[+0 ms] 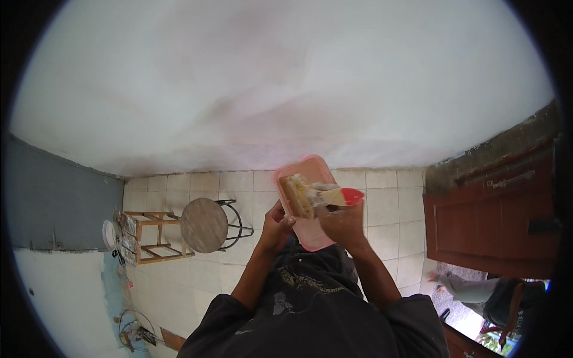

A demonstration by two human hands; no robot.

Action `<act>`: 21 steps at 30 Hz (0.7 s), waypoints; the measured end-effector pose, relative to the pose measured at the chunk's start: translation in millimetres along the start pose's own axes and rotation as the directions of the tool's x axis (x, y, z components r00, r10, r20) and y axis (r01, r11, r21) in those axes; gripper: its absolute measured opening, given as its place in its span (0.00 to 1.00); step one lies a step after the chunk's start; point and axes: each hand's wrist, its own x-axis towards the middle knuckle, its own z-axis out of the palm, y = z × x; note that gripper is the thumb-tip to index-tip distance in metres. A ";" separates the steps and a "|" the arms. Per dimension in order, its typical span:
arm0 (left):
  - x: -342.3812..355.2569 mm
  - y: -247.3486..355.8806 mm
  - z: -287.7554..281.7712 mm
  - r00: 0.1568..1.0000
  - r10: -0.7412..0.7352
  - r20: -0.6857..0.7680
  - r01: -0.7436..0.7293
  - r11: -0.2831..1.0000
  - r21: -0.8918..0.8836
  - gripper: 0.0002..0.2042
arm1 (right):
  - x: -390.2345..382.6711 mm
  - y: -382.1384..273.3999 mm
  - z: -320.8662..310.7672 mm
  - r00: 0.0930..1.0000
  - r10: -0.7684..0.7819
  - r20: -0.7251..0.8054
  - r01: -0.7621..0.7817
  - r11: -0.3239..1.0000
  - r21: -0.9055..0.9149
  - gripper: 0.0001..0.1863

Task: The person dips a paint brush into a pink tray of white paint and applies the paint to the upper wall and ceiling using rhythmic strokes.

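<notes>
In front of my body is a pink plastic tray point(314, 237), tilted, with its far end toward the wall. My left hand point(276, 228) grips the tray by its left edge, thumb near the rim. A wide paintbrush point(331, 194) with a red-tipped, pale handle is held in my right hand point(343, 224). Its paint-coated bristles lie over the tray, near the left side. Whether the bristles touch the tray's inside cannot be made out, as the brush is slightly blurred. My right fingers are partly hidden behind the handle.
A whitish wall point(286, 89) with pinkish patches rises ahead. To the left stand a round stool point(204, 225) and a wooden frame stool point(158, 237) on the tiled floor point(239, 268). A brown door point(489, 215) is at right; beyond it another person point(501, 304) sits near the doorway.
</notes>
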 end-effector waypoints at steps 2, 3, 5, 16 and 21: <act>0.9 8.0 -0.5 1.000 -0.018 0.011 0.018 1.000 0.003 0.35 | -4.0 9.8 4.7 0.998 -0.052 0.018 0.054 0.993 -0.109 0.09; 0.4 12.0 -3.5 1.000 -0.029 0.009 0.029 1.000 0.006 0.35 | -5.6 11.2 8.6 0.993 -0.100 0.056 0.110 0.971 -0.211 0.10; 2.4 17.5 -12.2 0.998 -0.058 -0.012 0.057 0.998 -0.024 0.35 | -11.9 3.3 7.1 0.993 -0.092 0.074 0.106 0.974 -0.200 0.10; 19.9 21.2 -21.9 0.996 -0.077 0.040 0.078 0.996 -0.033 0.34 | -19.7 -1.2 14.4 0.999 0.023 0.022 -0.018 0.982 -0.188 0.12; 17.7 28.0 -22.7 0.993 -0.112 0.040 0.115 0.992 -0.056 0.33 | -14.5 -11.0 13.5 0.999 -0.013 0.029 0.020 0.972 -0.236 0.10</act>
